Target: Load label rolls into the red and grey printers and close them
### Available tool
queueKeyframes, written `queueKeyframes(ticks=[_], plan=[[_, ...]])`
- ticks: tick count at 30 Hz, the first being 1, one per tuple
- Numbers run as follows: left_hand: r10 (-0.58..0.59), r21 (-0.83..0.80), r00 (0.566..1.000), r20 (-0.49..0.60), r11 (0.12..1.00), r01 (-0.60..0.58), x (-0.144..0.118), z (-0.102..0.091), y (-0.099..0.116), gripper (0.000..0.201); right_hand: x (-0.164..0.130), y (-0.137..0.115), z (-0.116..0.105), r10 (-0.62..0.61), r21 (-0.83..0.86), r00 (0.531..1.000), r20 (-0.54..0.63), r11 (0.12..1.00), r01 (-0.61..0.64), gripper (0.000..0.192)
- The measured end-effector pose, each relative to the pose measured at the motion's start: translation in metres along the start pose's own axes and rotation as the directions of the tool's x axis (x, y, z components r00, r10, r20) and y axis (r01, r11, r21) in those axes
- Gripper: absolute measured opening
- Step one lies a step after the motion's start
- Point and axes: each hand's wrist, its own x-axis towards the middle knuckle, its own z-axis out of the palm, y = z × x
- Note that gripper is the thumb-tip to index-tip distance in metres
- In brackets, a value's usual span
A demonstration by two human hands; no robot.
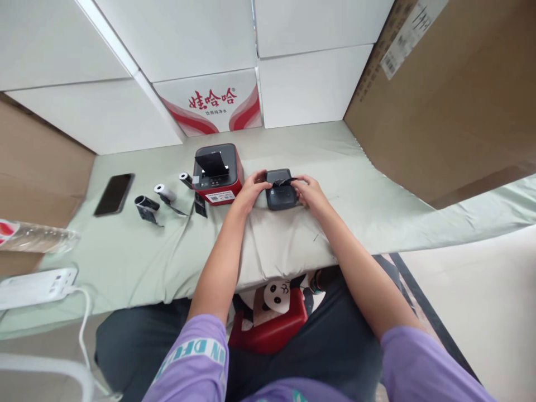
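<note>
While between fingers (262,185), black device (281,199).

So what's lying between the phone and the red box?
The head view shows a black roll, a white roll, and a third roll nearest the red box.

- A dark-screened smartphone (114,195) lies flat at the left of a table draped in pale green cloth (377,218).
- Near the left edge, a clear plastic item (46,238) with a red-and-white end, partly cut off.
- Below it, a long white block (31,289) with a white cable (86,321) hanging over the table edge.
- Along the back, stacked white boxes (314,84); one carton (209,120) bears red Chinese lettering and red waves.
- Brown cardboard boxes stand at both sides; the larger, right one (452,111) carries a barcode label (410,36).
- Below the table edge, a red plastic object (272,332) and a panda picture (277,295).
</note>
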Motion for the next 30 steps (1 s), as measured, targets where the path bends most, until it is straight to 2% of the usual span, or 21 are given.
queueKeyframes(ticks=[6, 10, 16, 23, 26, 30], plan=[[0.006, -0.002, 1.000, 0.008, 1.000, -0.006, -0.001, 0.001, -0.001, 0.069, -0.001, -0.002, 0.002, -0.010, -0.007, 1.000, -0.027, 1.000, 0.010, 0.014], [0.025, 0.005, 0.999, -0.020, 1.000, -0.025, -0.003, 0.004, -0.001, 0.067, -0.005, 0.000, -0.004, -0.044, -0.009, 0.998, 0.045, 0.999, 0.044, 0.021], [0.019, 0.001, 1.000, 0.017, 1.000, -0.019, -0.004, 0.004, 0.002, 0.072, -0.013, -0.003, -0.015, -0.069, -0.040, 0.980, 0.187, 0.996, 0.078, 0.043], [-0.071, -0.091, 0.997, 0.037, 0.993, 0.074, -0.008, 0.003, 0.006, 0.082, -0.010, 0.000, -0.017, -0.097, -0.061, 0.967, 0.236, 0.992, 0.115, 0.049], [-0.051, -0.069, 0.997, 0.050, 0.996, 0.055, -0.008, 0.002, 0.004, 0.092, -0.008, 0.001, -0.018, -0.113, -0.064, 0.960, 0.255, 0.989, 0.134, 0.051], [-0.035, -0.028, 0.998, 0.058, 0.999, 0.036, -0.005, 0.000, 0.001, 0.091, -0.007, 0.002, -0.019, -0.114, -0.069, 0.959, 0.261, 0.988, 0.136, 0.052]])
